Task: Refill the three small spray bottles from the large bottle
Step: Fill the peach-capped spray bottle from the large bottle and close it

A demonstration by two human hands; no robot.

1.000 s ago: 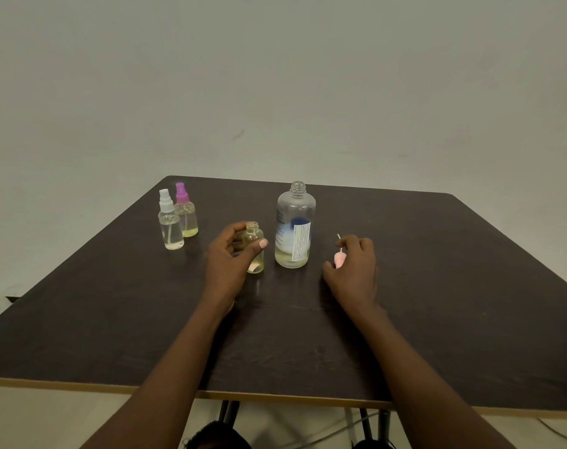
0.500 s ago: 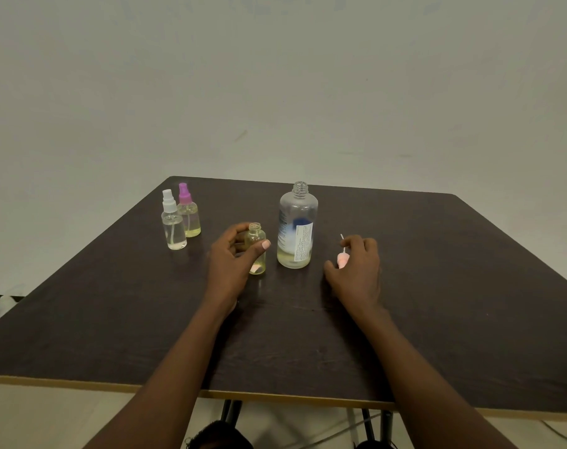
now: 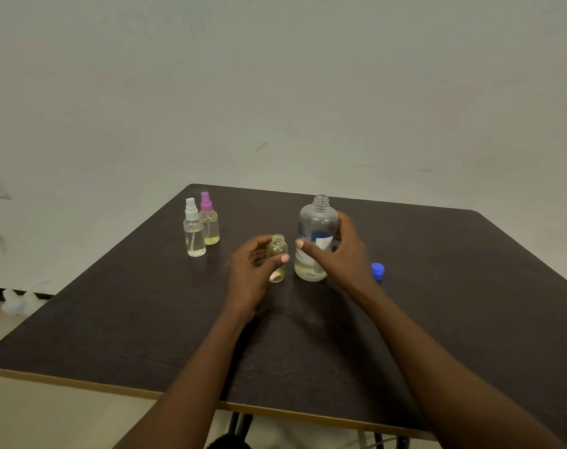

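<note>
The large clear bottle (image 3: 315,222) stands uncapped at the table's middle, with a little pale liquid at its bottom. My right hand (image 3: 343,254) wraps around its lower half, thumb in front and fingers behind. Just left of it a small bottle (image 3: 277,251) with yellowish liquid stands with its neck uncovered, and my left hand (image 3: 248,273) holds it by the side. Two capped small spray bottles stand at the back left: one with a white top (image 3: 194,233), one with a pink top (image 3: 209,222). The pink spray head is out of sight.
A blue cap (image 3: 377,271) lies on the dark table (image 3: 470,293) right of my right wrist. The table's front edge runs close to me, and a plain wall stands behind its far edge.
My right hand has left the pink spray head on the table and moved left onto the large bottle. The blue cap has come into view. My left hand stays on the small bottle.
</note>
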